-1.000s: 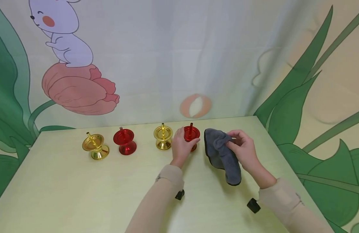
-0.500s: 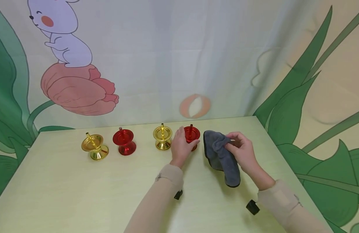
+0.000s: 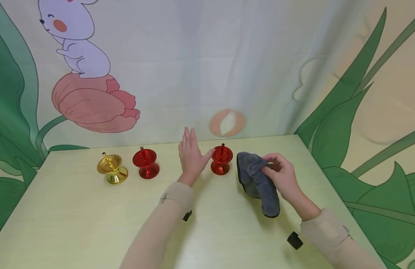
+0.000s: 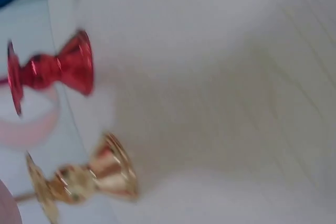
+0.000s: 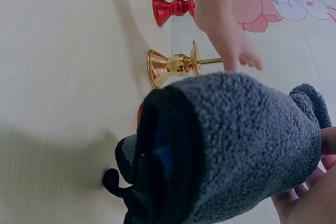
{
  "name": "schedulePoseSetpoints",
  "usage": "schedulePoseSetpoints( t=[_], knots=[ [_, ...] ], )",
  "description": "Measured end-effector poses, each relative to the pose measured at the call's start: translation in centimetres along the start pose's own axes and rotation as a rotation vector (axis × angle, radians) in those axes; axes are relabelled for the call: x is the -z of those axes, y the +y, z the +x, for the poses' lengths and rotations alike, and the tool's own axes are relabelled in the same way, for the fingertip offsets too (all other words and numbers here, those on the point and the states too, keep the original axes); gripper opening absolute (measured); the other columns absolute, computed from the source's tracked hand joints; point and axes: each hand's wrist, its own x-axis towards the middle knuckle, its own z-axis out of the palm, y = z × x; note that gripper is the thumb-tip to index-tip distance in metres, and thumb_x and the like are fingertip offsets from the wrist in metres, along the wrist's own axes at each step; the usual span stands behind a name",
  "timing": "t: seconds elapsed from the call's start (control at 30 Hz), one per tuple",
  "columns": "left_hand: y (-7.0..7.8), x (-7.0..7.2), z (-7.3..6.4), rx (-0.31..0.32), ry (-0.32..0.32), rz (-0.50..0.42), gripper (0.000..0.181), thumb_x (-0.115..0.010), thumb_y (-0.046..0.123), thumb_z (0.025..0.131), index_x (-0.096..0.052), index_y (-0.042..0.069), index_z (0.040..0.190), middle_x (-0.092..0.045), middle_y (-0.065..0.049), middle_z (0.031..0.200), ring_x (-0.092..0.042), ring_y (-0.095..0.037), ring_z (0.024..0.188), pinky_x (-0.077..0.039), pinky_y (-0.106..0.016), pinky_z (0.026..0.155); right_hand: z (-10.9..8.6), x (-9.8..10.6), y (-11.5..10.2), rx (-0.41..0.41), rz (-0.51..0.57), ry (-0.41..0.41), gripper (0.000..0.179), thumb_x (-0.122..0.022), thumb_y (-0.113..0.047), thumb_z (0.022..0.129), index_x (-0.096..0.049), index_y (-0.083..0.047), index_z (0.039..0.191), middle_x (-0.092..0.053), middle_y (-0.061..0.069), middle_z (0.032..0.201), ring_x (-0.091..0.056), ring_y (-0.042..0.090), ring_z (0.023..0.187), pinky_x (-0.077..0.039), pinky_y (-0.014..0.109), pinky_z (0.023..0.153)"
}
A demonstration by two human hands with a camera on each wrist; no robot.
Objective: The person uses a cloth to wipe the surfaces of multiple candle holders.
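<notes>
**Holding cloth by a pinch, with left fingers spread**

Pinching the grey cloth (image 3: 252, 183) near its top between right hand (image 3: 283, 172) thumb and fingers, probably to let the rest hang loose above the tabletop (image 3: 93, 224). Holding the left hand (image 3: 191, 157) flat, thumb spread wide, apparently gripping nothing, before the third-in-row gold candlestick (image 5: 178, 64), mostly hidden in the head view; impossible to tell whether touching. Standing right of that, beside the cloth: nearby red candlestick (image 3: 221, 166). Farther left: leftmost gold candlestick (image 3: 114, 170), then second red candlestick (image 3: 147, 164). Probably spaced to leave finger room, and likely steadied by flared bases.
</notes>
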Motion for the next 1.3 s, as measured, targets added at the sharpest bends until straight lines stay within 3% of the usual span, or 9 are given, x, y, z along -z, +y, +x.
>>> schedulePoseSetpoints(
  t=[0.13, 0.27, 0.43, 0.77, 1.0, 1.3],
  knots=[
    [-2.0, 0.6, -0.1, 0.096, -0.025, -0.066, 0.1, -0.061, 0.057, 0.071, -0.012, 0.006, 0.142, -0.011, -0.012, 0.148, -0.021, -0.027, 0.133, -0.019, -0.047, 0.107, 0.1, -0.3, 0.0, -0.002, 0.001, -0.012, 0.021, -0.056, 0.005, 0.079, -0.053, 0.004, 0.1, -0.055, -0.016, 0.087, -0.057, -0.001, 0.078, -0.049, 0.017, 0.065],
    [-3.5, 0.8, -0.6, 0.181, -0.119, -0.098, 0.103, -0.059, 0.062, 0.069, -0.011, 0.006, 0.142, -0.007, -0.011, 0.149, -0.021, -0.029, 0.133, -0.019, -0.048, 0.107, 0.1, -0.7, -0.2, -0.009, 0.004, -0.015, 0.021, -0.056, 0.005, 0.079, -0.053, 0.004, 0.1, -0.055, -0.017, 0.086, -0.057, -0.001, 0.078, -0.049, 0.016, 0.065],
    [-4.8, 0.6, -1.0, 0.217, -0.21, -0.099, 0.103, -0.062, 0.059, 0.069, -0.014, 0.004, 0.141, -0.011, -0.014, 0.148, -0.024, -0.032, 0.131, -0.023, -0.046, 0.106, 0.2, -1.3, -0.3, -0.035, 0.024, -0.02, 0.022, -0.057, 0.004, 0.079, -0.053, 0.005, 0.101, -0.055, -0.017, 0.085, -0.057, 0.0, 0.077, -0.049, 0.017, 0.065],
    [-6.2, 0.7, -1.4, 0.269, -0.244, -0.151, 0.093, -0.067, 0.049, 0.071, -0.022, 0.004, 0.14, -0.03, -0.014, 0.142, -0.03, -0.028, 0.13, -0.027, -0.04, 0.106, 0.2, -2.6, -0.5, -0.048, 0.044, -0.05, 0.022, -0.057, 0.006, 0.079, -0.053, 0.005, 0.101, -0.055, -0.014, 0.087, -0.058, 0.0, 0.078, -0.049, 0.017, 0.067],
    [-6.4, 1.5, -2.0, 0.231, -0.241, -0.115, 0.09, -0.068, 0.048, 0.07, -0.027, 0.005, 0.138, -0.035, -0.014, 0.139, -0.034, -0.029, 0.127, -0.03, -0.042, 0.104, 0.1, -3.2, -0.9, -0.058, 0.066, -0.081, 0.023, -0.057, 0.005, 0.079, -0.052, 0.006, 0.102, -0.056, -0.015, 0.087, -0.058, 0.0, 0.08, -0.049, 0.016, 0.069],
    [-5.5, 3.5, -2.8, 0.03, -0.254, -0.024, 0.088, -0.069, 0.047, 0.069, -0.032, 0.004, 0.135, -0.04, -0.014, 0.135, -0.041, -0.03, 0.122, -0.038, -0.042, 0.098, 0.3, -4.0, -1.3, -0.057, 0.106, -0.107, 0.025, -0.056, 0.008, 0.078, -0.051, 0.007, 0.102, -0.057, -0.016, 0.086, -0.059, 0.0, 0.081, -0.049, 0.016, 0.07]
  ],
)
